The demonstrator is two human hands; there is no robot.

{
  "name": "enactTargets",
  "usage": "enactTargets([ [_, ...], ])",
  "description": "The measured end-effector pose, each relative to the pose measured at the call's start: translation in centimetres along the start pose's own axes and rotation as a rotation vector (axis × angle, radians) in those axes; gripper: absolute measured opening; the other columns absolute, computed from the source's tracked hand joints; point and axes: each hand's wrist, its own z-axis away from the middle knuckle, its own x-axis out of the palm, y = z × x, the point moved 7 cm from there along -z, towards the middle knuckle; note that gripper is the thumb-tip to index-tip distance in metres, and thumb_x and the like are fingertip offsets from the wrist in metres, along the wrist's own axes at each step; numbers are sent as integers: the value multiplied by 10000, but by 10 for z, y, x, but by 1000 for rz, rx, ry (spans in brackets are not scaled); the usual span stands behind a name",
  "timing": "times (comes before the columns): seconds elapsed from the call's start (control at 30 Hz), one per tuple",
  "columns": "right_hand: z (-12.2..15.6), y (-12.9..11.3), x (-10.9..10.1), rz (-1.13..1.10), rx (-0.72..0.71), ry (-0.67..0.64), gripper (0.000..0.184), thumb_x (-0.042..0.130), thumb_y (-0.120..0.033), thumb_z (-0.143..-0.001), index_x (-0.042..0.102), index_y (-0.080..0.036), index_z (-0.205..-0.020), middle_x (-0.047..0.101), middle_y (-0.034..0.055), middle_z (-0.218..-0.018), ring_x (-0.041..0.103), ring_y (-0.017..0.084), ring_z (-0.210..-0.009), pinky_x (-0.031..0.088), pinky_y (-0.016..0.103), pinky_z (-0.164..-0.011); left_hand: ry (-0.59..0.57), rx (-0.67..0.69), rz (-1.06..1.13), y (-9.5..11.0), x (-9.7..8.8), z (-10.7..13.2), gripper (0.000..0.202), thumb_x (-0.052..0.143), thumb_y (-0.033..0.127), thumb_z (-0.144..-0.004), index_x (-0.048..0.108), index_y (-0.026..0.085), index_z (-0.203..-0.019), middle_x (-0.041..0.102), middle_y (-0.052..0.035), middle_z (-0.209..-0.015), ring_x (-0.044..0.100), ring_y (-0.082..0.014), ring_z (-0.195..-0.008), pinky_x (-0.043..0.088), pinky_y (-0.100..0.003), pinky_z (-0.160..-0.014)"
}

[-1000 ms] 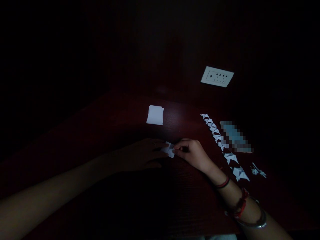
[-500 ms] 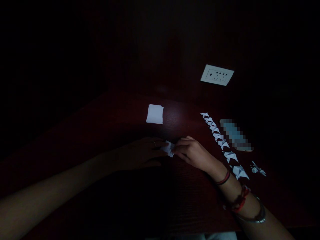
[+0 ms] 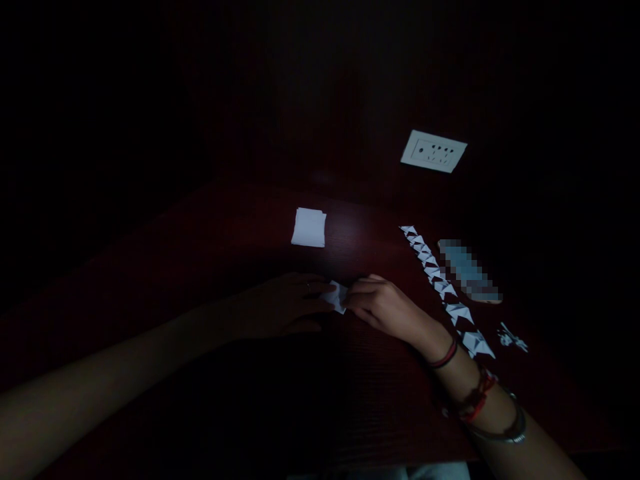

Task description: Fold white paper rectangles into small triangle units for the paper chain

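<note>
A small folded piece of white paper lies on the dark red table between my two hands. My left hand rests flat in shadow, its fingers stretched out, with the fingertips touching the paper's left side. My right hand has its fingers bent together at the paper's right edge, gripping it there; the exact fingertip contact is partly hidden. Beyond my hands sits a stack of square white paper sheets. To the right runs a row of several folded white paper shapes.
A phone with a blurred-out screen lies right of the row. Nearer me is a small bunch of thin white bits. A white socket plate is on the wall behind the table. The surroundings are very dark.
Very little differs. Both hands stay at the folded paper, with only slight shifts of the fingers, and the whole view has moved a touch.
</note>
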Motion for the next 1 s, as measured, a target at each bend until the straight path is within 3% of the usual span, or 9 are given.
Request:
enactTargets([
  [0.23, 0, 3, 1, -29, 6, -12, 181, 451, -129, -835, 624, -168, -872, 589, 40, -852, 515, 149, -819, 379, 288, -781, 16, 31, 5, 1, -1, -1, 385, 474, 360, -859, 433, 262, -1229, 406, -38, -1315, 332, -236, -1217, 301, -391, -987],
  [0.7, 3, 7, -2, -182, 41, 4, 254, 493, -83, -781, 643, -177, -963, 601, 44, -953, 552, 131, -872, 443, 259, -810, 16, 33, 33, 2, 0, -2, 384, 459, 365, -866, 433, 242, -1229, 498, -38, -1230, 418, -218, -1136, 293, -357, -960],
  [1.0, 4, 11, 1, -132, 78, -13, 270, 473, -110, -796, 635, -184, -1000, 595, 44, -969, 563, 138, -874, 450, 259, -783, 44, 43, 8, 4, -1, -4, 337, 463, 342, -869, 466, 224, -1184, 519, -37, -1198, 461, -205, -1059, 314, -341, -917],
])
